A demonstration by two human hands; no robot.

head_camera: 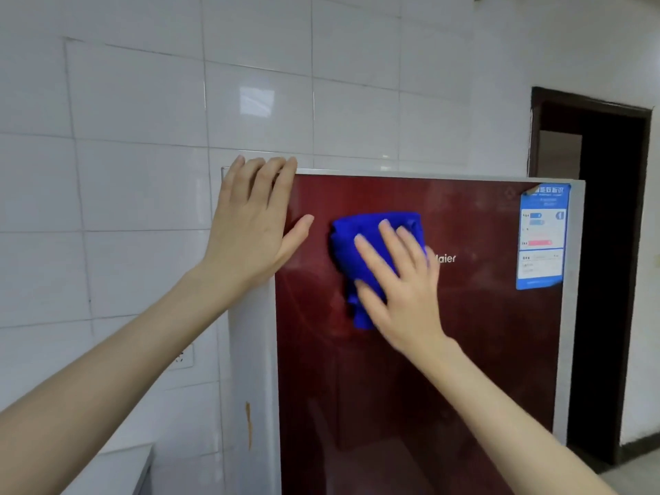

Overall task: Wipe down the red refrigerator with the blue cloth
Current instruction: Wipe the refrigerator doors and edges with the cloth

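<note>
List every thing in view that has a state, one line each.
refrigerator: door closed.
blue cloth: bunched, pressed against the red door.
right hand: open, fingers straight on the cloth.
left hand: open, flat on the refrigerator's top left corner.
label: stuck on the door's upper right.
doorway: open, dark beyond.
</note>
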